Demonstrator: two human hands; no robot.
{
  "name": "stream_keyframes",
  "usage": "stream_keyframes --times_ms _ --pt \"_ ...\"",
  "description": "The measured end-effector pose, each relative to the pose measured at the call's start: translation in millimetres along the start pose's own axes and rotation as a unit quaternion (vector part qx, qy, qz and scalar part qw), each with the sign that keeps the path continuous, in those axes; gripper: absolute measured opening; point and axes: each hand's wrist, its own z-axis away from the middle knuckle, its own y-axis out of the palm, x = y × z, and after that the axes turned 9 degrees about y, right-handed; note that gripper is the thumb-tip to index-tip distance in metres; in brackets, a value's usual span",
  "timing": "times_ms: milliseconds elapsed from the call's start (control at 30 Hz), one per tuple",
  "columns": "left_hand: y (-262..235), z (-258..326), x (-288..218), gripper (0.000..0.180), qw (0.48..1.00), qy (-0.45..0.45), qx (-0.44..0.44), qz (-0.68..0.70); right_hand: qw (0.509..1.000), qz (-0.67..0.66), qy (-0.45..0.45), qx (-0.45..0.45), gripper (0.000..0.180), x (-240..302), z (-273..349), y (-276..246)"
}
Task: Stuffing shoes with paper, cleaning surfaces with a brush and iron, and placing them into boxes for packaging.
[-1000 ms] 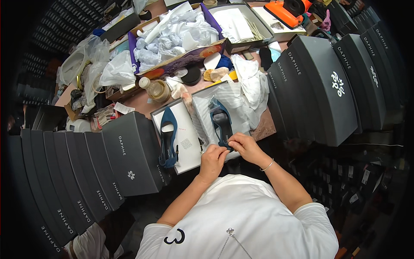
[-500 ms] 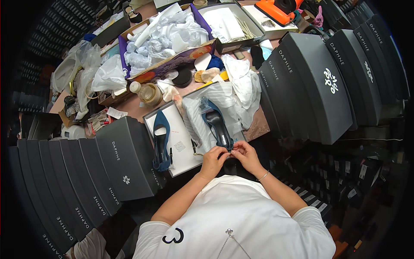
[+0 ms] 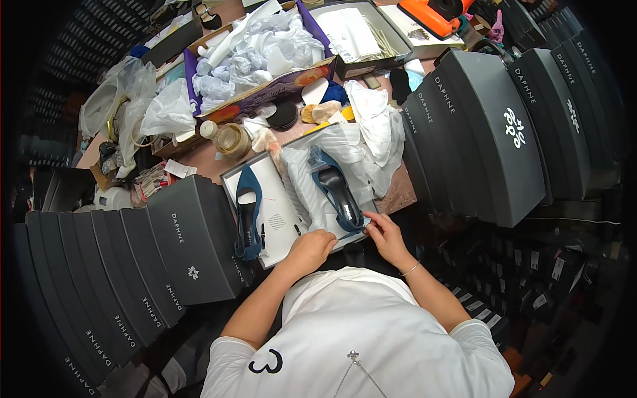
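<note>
Two blue shoes (image 3: 335, 192) in open box (image 3: 279, 225)

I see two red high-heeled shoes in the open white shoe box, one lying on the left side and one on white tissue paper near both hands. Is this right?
Not quite: the two high-heeled shoes are dark blue, not red. The head view shows one on the left side of the open white shoe box and the other on white tissue paper, near the left hand and right hand.

Cluttered brown worktable (image 3: 212, 166); dark grey boxes (image 3: 491, 132) stacked both sides.
</note>
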Motion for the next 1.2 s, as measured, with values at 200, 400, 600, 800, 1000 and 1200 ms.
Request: stream_keyframes --times_ms 200,400,600,800,1000,1200 --pt "-17.9 1.5 2.4 0.023 0.998 -0.036 0.026 0.044 0.992 0.083 -0.037 -0.093 0.016 -13.8 -1.7 -12.8" --pt "-17.4 3.9 1.5 0.018 1.0 0.027 -0.008 0.008 0.992 -0.015 0.018 -0.127 0.015 -28.3 -8.3 -15.8" --pt "-42.2 -3.1 -24.4 0.016 0.989 0.027 0.009 -0.147 0.991 0.01 0.047 -0.128 0.014 -36.6 -11.6 -32.7" --pt "-41.6 -53.7 1.1 0.043 0.939 0.142 -0.244 -0.196 0.987 0.12 0.013 -0.108 0.022 -25.9 -13.4 -37.3" --pt "8.0 -20.6 47.8 0.042 0.891 -0.058 -0.247 0.376 0.965 0.211 -0.156 -0.015 0.056 43.4 6.7 -17.4" --pt "37.5 -16.9 31.7 0.056 0.755 -0.145 -0.219 0.6 0.934 0.29 -0.199 0.067 0.039 22.0 -26.8 15.6"
